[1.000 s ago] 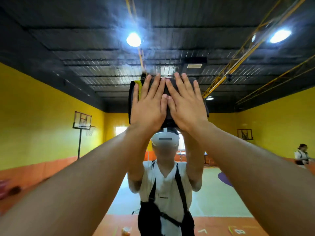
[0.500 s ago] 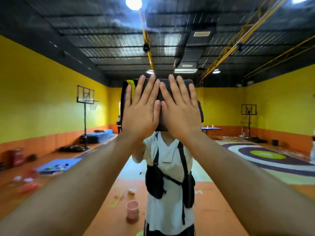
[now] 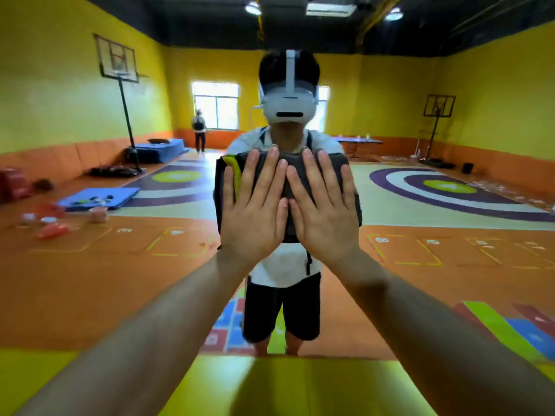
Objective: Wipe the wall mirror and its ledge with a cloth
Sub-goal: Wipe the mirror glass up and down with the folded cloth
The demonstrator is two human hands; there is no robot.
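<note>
Fingers (image 3: pixel 264 175) of left hand (image 3: pixel 255 217) and right hand (image 3: pixel 326 217) lie straight, pressing cloth (image 3: pixel 295 163) against mirror (image 3: pixel 450 265).

- We hold the cloth (image 3: pixel 292 160) flat against the glass. It is dark grey and folded, with a yellow-green strip at its upper left edge. Our left hand (image 3: pixel 255 214) and right hand (image 3: pixel 326 217) press on it side by side, fingers straight.
- The wall mirror (image 3: pixel 420 145) stands upright before us and fills nearly the whole view.
- The ledge (image 3: pixel 315 385) runs yellow-green and blurred along the mirror's foot, well below the cloth.
</note>
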